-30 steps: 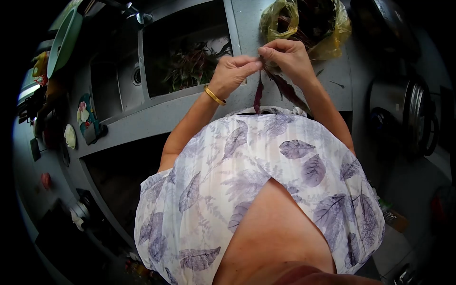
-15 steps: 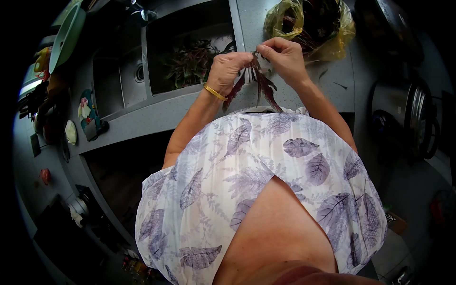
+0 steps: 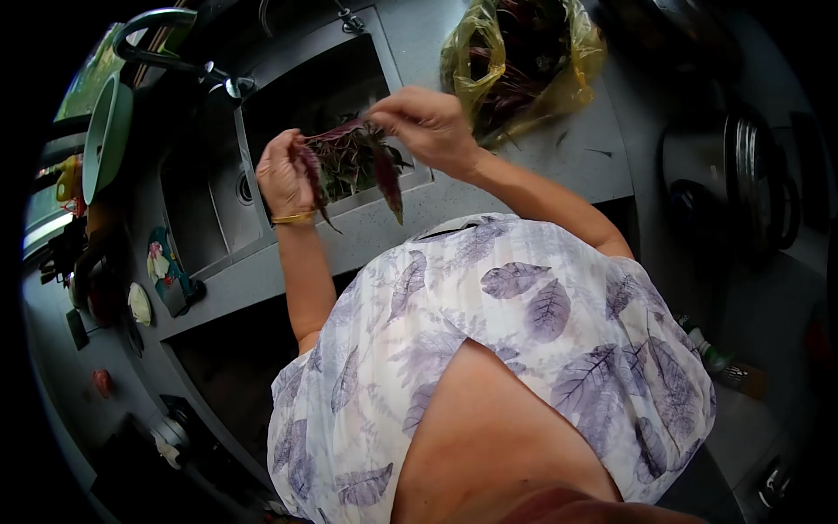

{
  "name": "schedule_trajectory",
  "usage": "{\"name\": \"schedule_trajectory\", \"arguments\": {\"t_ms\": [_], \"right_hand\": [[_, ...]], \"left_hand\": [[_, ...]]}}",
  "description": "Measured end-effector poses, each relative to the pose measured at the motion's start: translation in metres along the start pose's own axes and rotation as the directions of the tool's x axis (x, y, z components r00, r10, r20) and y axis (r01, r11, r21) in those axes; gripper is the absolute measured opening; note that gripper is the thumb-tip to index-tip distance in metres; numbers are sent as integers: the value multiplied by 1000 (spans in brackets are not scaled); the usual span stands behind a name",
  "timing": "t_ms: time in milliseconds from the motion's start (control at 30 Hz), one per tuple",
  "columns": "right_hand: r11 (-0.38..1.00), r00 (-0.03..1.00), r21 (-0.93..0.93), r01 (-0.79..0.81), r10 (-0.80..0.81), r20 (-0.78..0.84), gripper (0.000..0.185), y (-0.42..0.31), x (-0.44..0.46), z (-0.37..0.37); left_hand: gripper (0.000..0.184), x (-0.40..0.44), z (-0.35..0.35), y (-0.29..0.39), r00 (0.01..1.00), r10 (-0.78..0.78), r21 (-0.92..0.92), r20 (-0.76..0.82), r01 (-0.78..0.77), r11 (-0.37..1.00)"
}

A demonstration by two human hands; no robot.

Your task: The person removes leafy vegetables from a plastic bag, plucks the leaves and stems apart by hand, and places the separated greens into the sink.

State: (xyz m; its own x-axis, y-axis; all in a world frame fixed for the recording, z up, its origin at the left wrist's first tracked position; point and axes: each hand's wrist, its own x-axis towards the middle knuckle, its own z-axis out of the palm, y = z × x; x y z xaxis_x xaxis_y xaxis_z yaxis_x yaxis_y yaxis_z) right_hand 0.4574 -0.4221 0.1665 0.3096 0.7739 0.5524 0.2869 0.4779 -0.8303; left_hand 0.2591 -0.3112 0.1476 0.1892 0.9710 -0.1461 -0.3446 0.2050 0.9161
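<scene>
Over the right-hand sink basin (image 3: pixel 417 181), my left hand (image 3: pixel 284 182) pinches purple-green leafy greens (image 3: pixel 310 170), whose narrow leaves hang past the fingers. My right hand (image 3: pixel 426 129), slightly smeared by motion, has its fingertips together on more of the greens. One long purple leaf (image 3: pixel 387 179) dangles below it. A thin purple strand spans the space between both hands. Beneath them, a heap of loose leaves (image 3: pixel 353 162) lies in the basin, partly hidden by the hands and the hanging leaves.
Right of the basin, a yellow plastic bag (image 3: pixel 478 74) stands open on the grey counter (image 3: pixel 559 162), with dark purple greens inside. A second basin (image 3: pixel 205 196) and a curved faucet (image 3: pixel 157 57) are to the left. A pale green bowl (image 3: pixel 103 148) leans beyond them.
Both hands have shifted left from the counter edge to over the basin and moved farther apart, with leaves held between them. The head view has also turned slightly.
</scene>
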Motion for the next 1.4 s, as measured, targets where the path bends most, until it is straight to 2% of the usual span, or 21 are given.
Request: {"name": "schedule_trajectory", "arguments": {"t_ms": [67, 100, 133, 233, 267, 300, 333, 367, 400, 467, 533, 567, 667, 800, 900, 1000, 1100, 1200, 1333, 1400], "right_hand": [[988, 987, -122, -99, 113, 113, 25, -9, -1, 7], [972, 982, -221, -76, 111, 152, 23, -11, -2, 5], [967, 993, -255, -24, 53, 110, 21, -9, -4, 1], [926, 992, -361, 111, -126, -20, 9, 4, -9, -34], [870, 978, -474, 138, -194, -72, 7, 12, -11, -55], [842, 974, -531, 101, -191, -118, 8, 21, -13, -78], [818, 968, -576, -1, -143, -205, 8, 31, -16, -100], [778, 957, -627, -35, -156, -246, 8, 42, -17, -120], [651, 962, -759, -4, -204, -180, 14, 51, -18, -138], [570, 988, -820, 56, -149, -36, 17, 61, -25, -162], [336, 997, -941, 49, 37, 66, 16, 63, -39, -177], [213, 985, -975, 67, 140, 99, 16, 64, -46, -183], [170, 981, -985, -41, 192, -8, 11, 65, -69, -202], [241, 860, -917, -317, 482, -170, 18, 60, -91, -216], [323, 855, -859, -398, 470, -220, 23, 64, -93, -212], [311, 878, -875, -371, 426, -221, 21, 67, -88, -205], [287, 867, -894, -345, 463, -186, 18, 71, -83, -203], [480, 916, -792, -378, 317, -245, 13, 62, -82, -203], [606, 957, -746, -277, 103, -272, 9, 8, -60, -195], [677, 953, -695, -242, 29, -302, 8, -16, -51, -189]], "left_hand": [[15, 7, -1, 12, 974, 184, 365, -130, -126, 923], [18, 16, -10, 8, 931, 353, 589, -94, -234, 773], [21, 26, -20, 4, 866, 500, 770, -14, -309, 558], [24, 33, -44, 4, 819, 551, 820, 156, -419, 390], [23, 29, -43, 1, 856, 507, 795, 103, -377, 475], [23, 22, -34, 1, 887, 458, 763, 48, -328, 556], [22, 21, -33, -2, 895, 443, 718, 49, -340, 608], [22, 21, -32, -6, 903, 427, 669, 50, -348, 657], [22, 24, -28, -9, 914, 403, 654, 45, -332, 679], [23, 24, -18, -17, 937, 348, 625, 43, -297, 722], [22, 20, 0, -17, 960, 271, 669, 65, -244, 702], [21, 16, 11, -17, 955, 278, 667, 101, -273, 693], [19, 8, 33, -18, 958, 246, 683, 146, -278, 676], [18, 7, 32, -24, 981, 119, 729, 154, -194, 656], [17, 2, 37, -28, 974, 107, 726, 198, -219, 652], [17, 0, 40, -31, 965, 107, 714, 241, -251, 654], [18, 0, 38, -28, 964, 79, 732, 256, -246, 635], [18, -1, 39, -25, 965, 62, 736, 253, -234, 636], [18, -10, 54, -21, 961, 73, 664, 265, -237, 709], [17, -20, 71, -18, 936, 136, 577, 324, -309, 756]]}}
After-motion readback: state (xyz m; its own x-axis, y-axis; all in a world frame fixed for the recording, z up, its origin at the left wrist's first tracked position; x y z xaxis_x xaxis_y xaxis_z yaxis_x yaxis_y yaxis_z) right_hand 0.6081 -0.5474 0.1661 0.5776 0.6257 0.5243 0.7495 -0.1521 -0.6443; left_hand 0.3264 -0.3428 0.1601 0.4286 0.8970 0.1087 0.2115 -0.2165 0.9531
